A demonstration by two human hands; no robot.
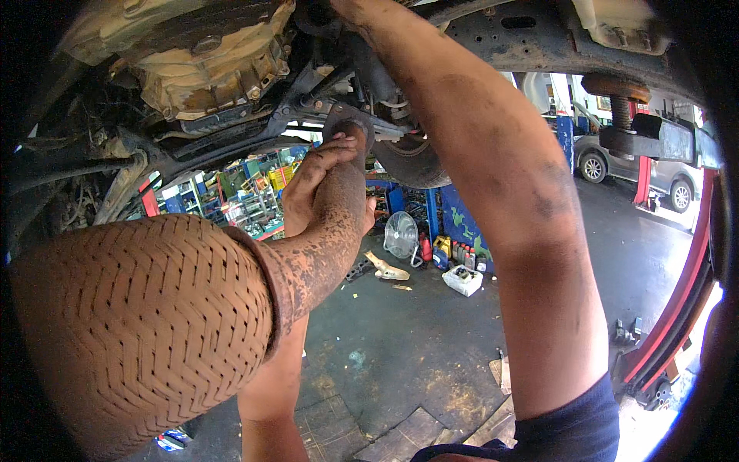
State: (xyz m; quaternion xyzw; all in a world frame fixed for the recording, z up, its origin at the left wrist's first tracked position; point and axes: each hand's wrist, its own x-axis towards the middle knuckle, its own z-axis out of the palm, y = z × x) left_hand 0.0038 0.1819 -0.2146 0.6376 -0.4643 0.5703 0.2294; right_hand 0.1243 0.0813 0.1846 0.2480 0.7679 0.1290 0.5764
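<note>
A rusty exhaust pipe (336, 202) with a braided flex section (146, 331) runs from the lower left up toward the middle. My left hand (312, 181) is wrapped round the bent pipe from below, just under its flat end flange (350, 123). The fingers lie over the near side, and a fingertip shows beyond the right side. My right arm reaches up across the view to the car's underside. Only the wrist end of my right hand (356, 11) shows at the top edge, close to dark suspension parts; its fingers are hidden.
Overhead at left is a dirty metal housing (208, 73), beside dark suspension arms. A lift pad on a threaded post (620, 115) stands at right, near a red lift column (685, 308). Below are a fan (401, 235), bottles, a white container (463, 281) and cardboard (404, 437).
</note>
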